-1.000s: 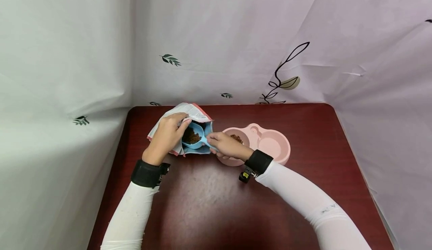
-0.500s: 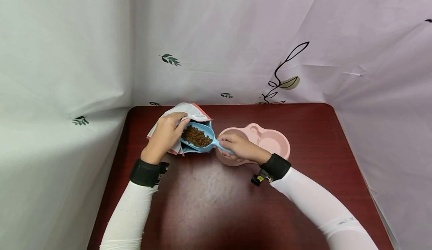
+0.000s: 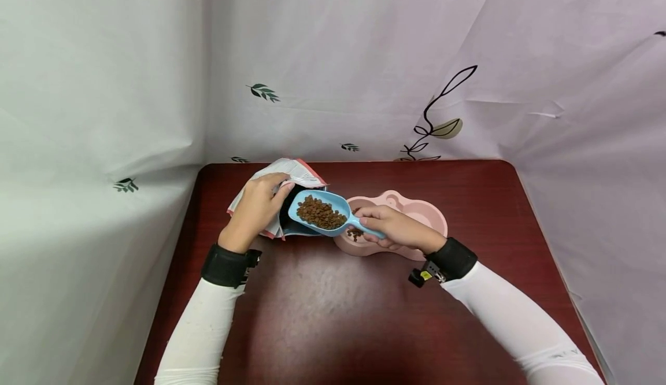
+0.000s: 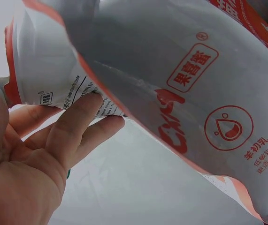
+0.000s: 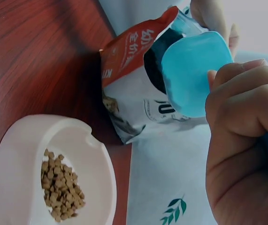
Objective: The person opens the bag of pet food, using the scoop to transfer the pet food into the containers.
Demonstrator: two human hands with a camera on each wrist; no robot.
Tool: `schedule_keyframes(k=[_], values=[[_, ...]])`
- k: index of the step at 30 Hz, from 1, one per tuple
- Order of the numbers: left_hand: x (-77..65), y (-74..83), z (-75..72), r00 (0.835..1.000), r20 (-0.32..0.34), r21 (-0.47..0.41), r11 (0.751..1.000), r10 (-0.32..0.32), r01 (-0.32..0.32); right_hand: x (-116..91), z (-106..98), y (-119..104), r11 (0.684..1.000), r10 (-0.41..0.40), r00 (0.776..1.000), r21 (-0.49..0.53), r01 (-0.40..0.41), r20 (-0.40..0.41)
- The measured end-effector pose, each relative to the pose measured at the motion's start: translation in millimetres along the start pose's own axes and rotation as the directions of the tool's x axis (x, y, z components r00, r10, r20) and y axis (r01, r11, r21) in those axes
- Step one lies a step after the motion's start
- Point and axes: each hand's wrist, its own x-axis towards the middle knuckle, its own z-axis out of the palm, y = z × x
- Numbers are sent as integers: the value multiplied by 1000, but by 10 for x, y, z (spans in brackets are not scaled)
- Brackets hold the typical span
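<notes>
A blue scoop (image 3: 339,202) holds a heap of brown kibble (image 3: 319,213), and my right hand (image 3: 402,226) grips its handle. The scoop hangs just in front of the mouth of an open bag of pet food (image 3: 293,170), partly over the pink double bowl (image 3: 439,222). My left hand (image 3: 256,208) holds the bag's upper edge between thumb and fingers, lifting it open. In the left wrist view, fingers (image 4: 68,126) lie against the printed bag wall (image 4: 138,56). From the right wrist, only the scoop's underside (image 5: 197,75) shows. Loose kibble (image 5: 63,190) lies in the bowl's left hollow.
A dark red table (image 3: 333,327) carries everything. White cloth walls (image 3: 333,55) with leaf prints stand at the back and both sides. The bag sits near the back left of the table, with the bowl just to its right.
The right hand has drawn the scoop out of the bag and moved right, bringing kibble with it. The left hand stays at the bag's edge; bag and bowl have not moved.
</notes>
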Motion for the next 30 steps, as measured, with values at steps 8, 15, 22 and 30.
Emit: schedule_keyframes(k=[8,15,22,30], values=[[-5,1,5,1000,17,-3,1000,-10,10,-160,-85,17,999,2,1000,-38,-2,-14],[-1,17,6,1000,25,0,1000,-19,19,-347,-213,69,1000,-4,1000,9,4,-1],[1,20,0,1000,17,18,1000,-16,16,-603,-396,65,999,-35,998,14,36,-48],[-5,36,4,999,32,20,999,-32,32,-885,-550,86,999,-50,991,15,52,-123]])
